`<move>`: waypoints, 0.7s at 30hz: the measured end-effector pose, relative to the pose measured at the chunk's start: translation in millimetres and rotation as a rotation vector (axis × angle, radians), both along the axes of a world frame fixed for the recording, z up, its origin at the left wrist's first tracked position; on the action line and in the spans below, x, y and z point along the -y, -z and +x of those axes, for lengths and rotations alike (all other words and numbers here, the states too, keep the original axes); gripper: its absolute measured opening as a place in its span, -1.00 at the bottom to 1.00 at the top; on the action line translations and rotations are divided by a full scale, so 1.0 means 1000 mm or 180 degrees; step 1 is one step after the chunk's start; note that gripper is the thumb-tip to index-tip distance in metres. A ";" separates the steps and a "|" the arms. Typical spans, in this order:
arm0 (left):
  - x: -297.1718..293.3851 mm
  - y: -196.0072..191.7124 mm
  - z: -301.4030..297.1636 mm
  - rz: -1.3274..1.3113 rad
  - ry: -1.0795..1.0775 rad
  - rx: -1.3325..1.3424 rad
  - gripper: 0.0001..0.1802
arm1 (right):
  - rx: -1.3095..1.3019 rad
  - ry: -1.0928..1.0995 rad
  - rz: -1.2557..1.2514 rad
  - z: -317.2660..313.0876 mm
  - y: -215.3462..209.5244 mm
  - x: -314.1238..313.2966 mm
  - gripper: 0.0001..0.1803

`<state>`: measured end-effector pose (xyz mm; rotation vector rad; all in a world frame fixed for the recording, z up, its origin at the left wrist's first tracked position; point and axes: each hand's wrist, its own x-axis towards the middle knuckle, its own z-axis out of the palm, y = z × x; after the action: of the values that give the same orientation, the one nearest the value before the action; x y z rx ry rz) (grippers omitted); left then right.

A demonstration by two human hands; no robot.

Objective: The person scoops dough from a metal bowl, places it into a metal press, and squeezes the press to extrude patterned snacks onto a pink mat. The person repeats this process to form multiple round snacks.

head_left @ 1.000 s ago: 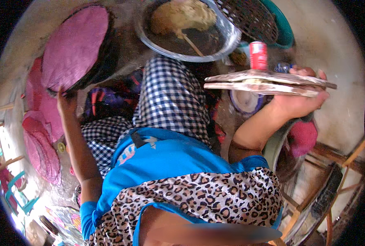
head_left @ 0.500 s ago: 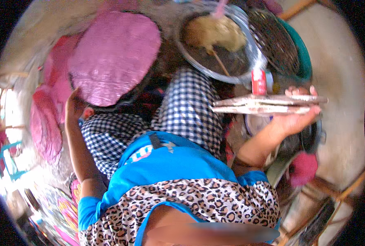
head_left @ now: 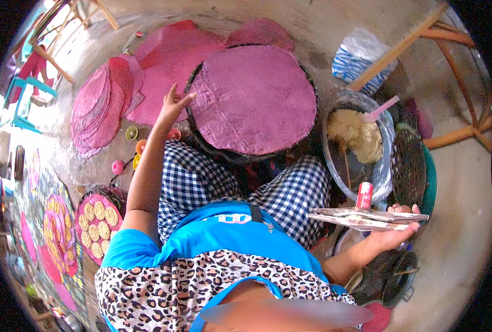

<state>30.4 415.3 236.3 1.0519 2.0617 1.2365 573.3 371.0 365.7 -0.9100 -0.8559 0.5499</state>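
Note:
My left hand (head_left: 178, 105) is stretched out at the left edge of a large round pink sheet (head_left: 257, 99), its fingers spread and nothing seen in them. That sheet covers a round, dark-rimmed support (head_left: 215, 152) in front of my knees. My right hand (head_left: 392, 235) grips two flat, pale, worn boards (head_left: 362, 223), stacked one over the other. A red cylinder (head_left: 364, 195) stands on the upper board. What lies between the boards, if anything, cannot be made out.
Right of the sheet stands a basin (head_left: 389, 160) of beige dough (head_left: 362, 138) with a pink-handled tool (head_left: 383, 108). Stacked pink sheets (head_left: 99, 108) lie on the left floor, near a tray (head_left: 82, 213) of round patterned pieces. Wooden legs (head_left: 403, 47) rise at the far right.
The view has swung left, so most things sit further right. My left hand has moved forward along the sheet's edge, fingers now spread. My right hand still holds the boards.

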 end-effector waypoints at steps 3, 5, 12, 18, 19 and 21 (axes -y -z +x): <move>0.010 0.018 -0.006 0.0249 -0.0323 -0.0646 -0.03 | 0.0148 -0.0160 0.0105 -0.009 -0.006 -0.009 -0.41; 0.017 0.033 -0.032 0.0698 -0.0286 0.0254 -0.10 | 0.0120 -0.0364 0.0073 -0.019 -0.005 -0.015 -0.40; 0.085 0.031 -0.070 -0.0434 -0.0826 -0.0623 -0.42 | 0.0568 -0.0740 0.0106 -0.019 -0.017 -0.015 -0.43; 0.063 -0.065 0.117 0.1874 0.0955 -0.2191 -0.38 | -0.0343 -0.1762 -0.0252 -0.068 -0.005 -0.033 -0.54; 0.058 -0.074 0.150 0.1912 0.1539 -0.2261 -0.34 | -0.0546 -0.2687 -0.0274 -0.084 -0.002 -0.035 -0.60; 0.048 -0.076 0.201 0.2268 0.2242 -0.2875 -0.45 | -0.0132 -0.3135 -0.0246 -0.129 0.005 -0.043 -0.62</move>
<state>231.6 367.1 312.2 2.7657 1.4201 1.2095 444.6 414.2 360.5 -0.4887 -1.2330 1.4488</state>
